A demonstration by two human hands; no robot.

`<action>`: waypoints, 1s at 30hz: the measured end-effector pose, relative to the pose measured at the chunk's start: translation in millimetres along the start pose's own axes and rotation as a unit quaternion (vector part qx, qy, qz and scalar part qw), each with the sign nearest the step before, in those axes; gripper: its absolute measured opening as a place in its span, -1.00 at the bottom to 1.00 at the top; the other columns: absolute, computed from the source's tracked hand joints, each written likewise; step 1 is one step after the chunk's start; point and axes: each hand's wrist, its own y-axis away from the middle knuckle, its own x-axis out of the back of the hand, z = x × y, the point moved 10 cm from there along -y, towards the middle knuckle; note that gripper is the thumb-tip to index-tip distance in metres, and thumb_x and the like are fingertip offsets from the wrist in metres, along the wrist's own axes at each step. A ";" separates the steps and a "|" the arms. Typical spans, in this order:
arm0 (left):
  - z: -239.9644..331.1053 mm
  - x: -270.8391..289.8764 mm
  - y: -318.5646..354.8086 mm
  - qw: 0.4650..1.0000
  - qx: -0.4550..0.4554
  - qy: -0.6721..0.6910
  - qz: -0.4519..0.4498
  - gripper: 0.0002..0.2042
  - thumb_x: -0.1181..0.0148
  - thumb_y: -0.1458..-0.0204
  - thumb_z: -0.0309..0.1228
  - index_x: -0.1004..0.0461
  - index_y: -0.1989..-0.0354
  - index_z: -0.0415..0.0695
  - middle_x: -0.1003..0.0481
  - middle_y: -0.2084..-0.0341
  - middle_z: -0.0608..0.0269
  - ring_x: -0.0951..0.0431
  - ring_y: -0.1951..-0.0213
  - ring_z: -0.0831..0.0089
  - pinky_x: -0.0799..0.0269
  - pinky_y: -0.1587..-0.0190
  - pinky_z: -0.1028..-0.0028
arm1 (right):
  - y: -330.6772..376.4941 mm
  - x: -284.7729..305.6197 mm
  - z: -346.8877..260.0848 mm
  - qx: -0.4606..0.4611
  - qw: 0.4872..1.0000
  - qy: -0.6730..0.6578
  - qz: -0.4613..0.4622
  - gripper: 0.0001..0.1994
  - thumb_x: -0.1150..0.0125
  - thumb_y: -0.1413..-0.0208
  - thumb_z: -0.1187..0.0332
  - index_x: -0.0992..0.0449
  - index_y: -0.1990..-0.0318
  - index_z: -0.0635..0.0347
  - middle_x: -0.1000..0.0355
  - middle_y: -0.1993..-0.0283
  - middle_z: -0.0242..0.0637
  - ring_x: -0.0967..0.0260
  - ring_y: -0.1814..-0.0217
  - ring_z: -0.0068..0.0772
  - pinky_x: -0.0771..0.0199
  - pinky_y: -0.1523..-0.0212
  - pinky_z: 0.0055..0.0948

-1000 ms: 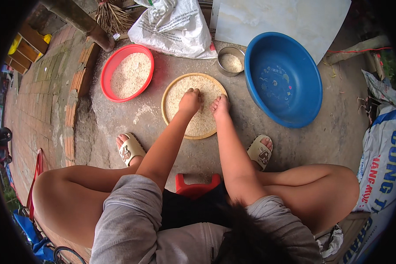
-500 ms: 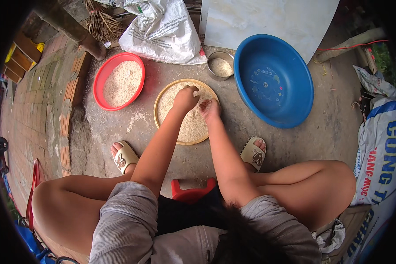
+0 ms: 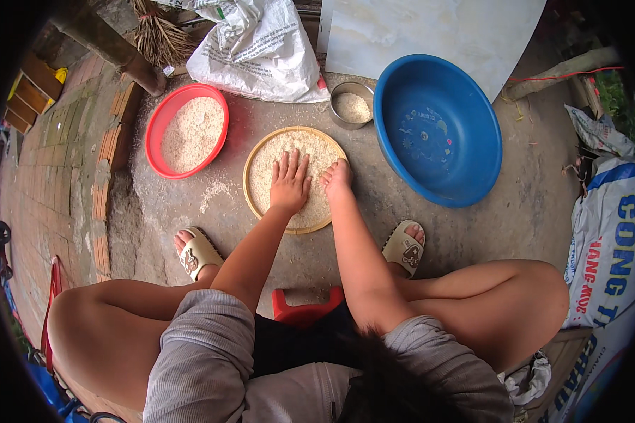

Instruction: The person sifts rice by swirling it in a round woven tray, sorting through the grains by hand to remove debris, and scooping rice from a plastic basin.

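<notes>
A round woven tray point(image 3: 255, 161) full of pale rice lies on the concrete floor in front of me. My left hand point(image 3: 290, 183) lies flat on the rice with its fingers spread. My right hand point(image 3: 338, 178) rests on the tray's right part, fingers bunched together in the grains; whether it pinches anything I cannot tell. To the tray's left stands a red bowl point(image 3: 156, 131) holding more rice. A small metal bowl point(image 3: 351, 106) with rice stands behind the tray.
A large blue basin point(image 3: 458, 162) sits to the right. A white sack point(image 3: 254, 49) and a pale slab point(image 3: 430, 32) stand at the back. My sandalled feet point(image 3: 197, 252) flank a red stool point(image 3: 303, 310). Printed sacks point(image 3: 610, 247) lie at the right, bricks point(image 3: 109, 144) at the left.
My left hand has flattened and spread on the rice, moving toward me over the tray. My right hand has shifted slightly to the tray's right side.
</notes>
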 end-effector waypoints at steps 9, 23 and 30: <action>-5.4 2.6 3.5 1.000 0.014 -0.016 -0.002 -0.50 0.22 -0.11 -0.17 -0.01 -0.26 0.07 0.06 -0.28 0.18 0.15 -0.31 0.16 0.29 -0.29 0.15 | 23.8 -62.3 -56.4 0.012 0.992 -0.118 -0.038 -0.66 0.33 -0.18 0.24 -0.01 0.67 -0.01 0.11 0.78 -0.54 0.31 0.83 -0.60 0.27 0.80 -0.61; -0.7 2.0 -1.0 1.000 0.016 -0.009 -0.011 -0.49 0.24 -0.12 -0.17 0.03 -0.27 0.07 0.08 -0.28 0.17 0.17 -0.31 0.17 0.31 -0.29 0.15 | 96.8 -80.8 -95.4 0.595 0.669 0.445 0.032 -0.54 0.11 -0.09 0.41 -0.12 -0.18 0.29 -0.03 -0.26 0.05 0.07 -0.32 0.02 0.08 -0.28 -0.19; -6.2 -3.8 1.5 1.000 -0.001 -0.002 -0.016 -0.48 0.26 -0.13 -0.13 0.06 -0.28 0.08 0.14 -0.30 0.16 0.21 -0.32 0.15 0.34 -0.29 0.12 | 118.0 -40.4 -45.4 0.550 0.508 0.645 0.152 -0.48 0.05 -0.03 0.38 -0.11 -0.21 0.06 -0.09 -0.25 -0.19 0.03 -0.30 -0.08 0.10 -0.24 -0.02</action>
